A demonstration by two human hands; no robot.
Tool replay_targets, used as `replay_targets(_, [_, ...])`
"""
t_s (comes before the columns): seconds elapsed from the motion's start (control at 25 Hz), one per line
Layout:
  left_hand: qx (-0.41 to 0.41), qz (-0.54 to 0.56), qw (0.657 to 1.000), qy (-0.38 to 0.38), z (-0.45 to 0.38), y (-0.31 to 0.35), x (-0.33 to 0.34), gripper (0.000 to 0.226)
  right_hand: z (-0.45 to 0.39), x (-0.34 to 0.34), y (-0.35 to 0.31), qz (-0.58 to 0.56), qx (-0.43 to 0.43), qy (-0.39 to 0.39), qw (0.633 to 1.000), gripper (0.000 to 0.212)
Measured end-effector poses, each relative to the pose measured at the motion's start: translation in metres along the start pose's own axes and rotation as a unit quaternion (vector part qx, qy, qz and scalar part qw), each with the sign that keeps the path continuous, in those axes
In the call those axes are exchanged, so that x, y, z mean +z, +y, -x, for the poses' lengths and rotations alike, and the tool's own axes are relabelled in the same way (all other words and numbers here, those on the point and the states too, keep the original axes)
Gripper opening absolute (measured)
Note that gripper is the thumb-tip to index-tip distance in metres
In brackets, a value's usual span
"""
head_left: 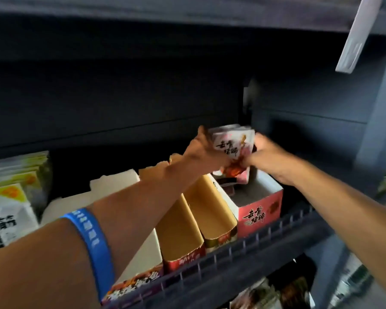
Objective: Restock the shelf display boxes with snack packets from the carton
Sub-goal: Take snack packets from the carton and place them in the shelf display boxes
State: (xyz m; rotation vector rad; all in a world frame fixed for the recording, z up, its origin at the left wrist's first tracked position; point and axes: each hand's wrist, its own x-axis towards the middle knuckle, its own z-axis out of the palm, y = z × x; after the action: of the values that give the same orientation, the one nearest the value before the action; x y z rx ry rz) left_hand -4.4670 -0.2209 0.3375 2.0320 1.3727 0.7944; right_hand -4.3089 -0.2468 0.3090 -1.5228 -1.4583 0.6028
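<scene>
Both hands hold a bundle of white-and-pink snack packets (231,143) upright over the back of a pink display box (262,208) on the shelf. My left hand (204,150) grips the bundle's left side. My right hand (265,150) grips its right side and lower edge. Inside the pink box a few packets (232,182) stand at the back, while its front part is hollow. The carton is out of view.
Left of the pink box stand two open gold-lined display boxes (210,210) and a white one (143,259). White and yellow-green packets (11,192) fill the shelf's far left. A dark rail (243,248) edges the shelf front. A white price tag (357,34) hangs above.
</scene>
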Motion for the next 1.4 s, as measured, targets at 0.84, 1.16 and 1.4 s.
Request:
replay_targets(0.84, [0.119,-0.207,0.968,0.075,0.020,-0.055,0.008,0.078,0.064,-0.011,0.028,0.255,-0.030,0.085,0.963,0.087])
replay_targets(1.16, [0.123,-0.239,0.957,0.108,0.223,-0.096,-0.046,0.090,0.215,0.072,-0.007,0.271,-0.152,0.009,0.951,0.106])
replay_targets(1.4, [-0.025,-0.171,0.975,0.140,0.441,-0.224,-0.072,0.087,0.308,0.201,-0.046,0.277,-0.160,-0.277,0.906,0.076])
